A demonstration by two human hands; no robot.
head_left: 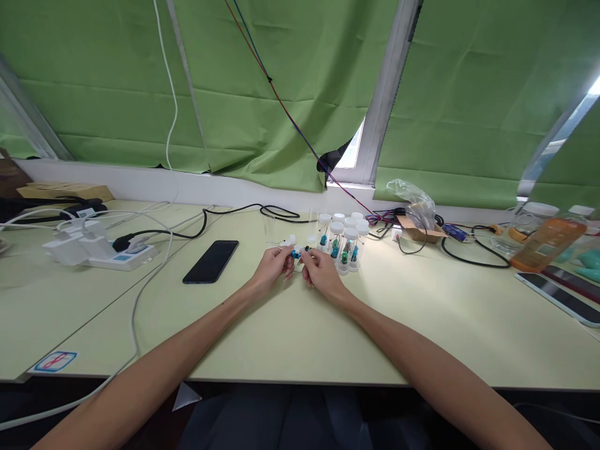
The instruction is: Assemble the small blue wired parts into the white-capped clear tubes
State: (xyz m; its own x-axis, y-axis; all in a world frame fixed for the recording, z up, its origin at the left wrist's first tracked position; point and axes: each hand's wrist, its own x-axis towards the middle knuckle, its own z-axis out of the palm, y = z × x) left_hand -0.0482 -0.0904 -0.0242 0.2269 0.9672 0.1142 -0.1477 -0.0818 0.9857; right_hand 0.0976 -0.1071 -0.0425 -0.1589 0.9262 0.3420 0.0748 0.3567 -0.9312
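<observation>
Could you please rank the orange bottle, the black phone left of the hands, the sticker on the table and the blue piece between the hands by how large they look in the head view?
1. Orange bottle
2. Black phone
3. Sticker
4. Blue piece, partly hidden, judged by what shows

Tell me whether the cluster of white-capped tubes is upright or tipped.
Upright: the tubes stand clustered on the table by the right hand, white caps uppermost.

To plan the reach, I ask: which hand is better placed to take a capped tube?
Probably the right hand: it is beside the tubes; the left hand is farther away. Both seem occupied with a small blue part, though.
</observation>
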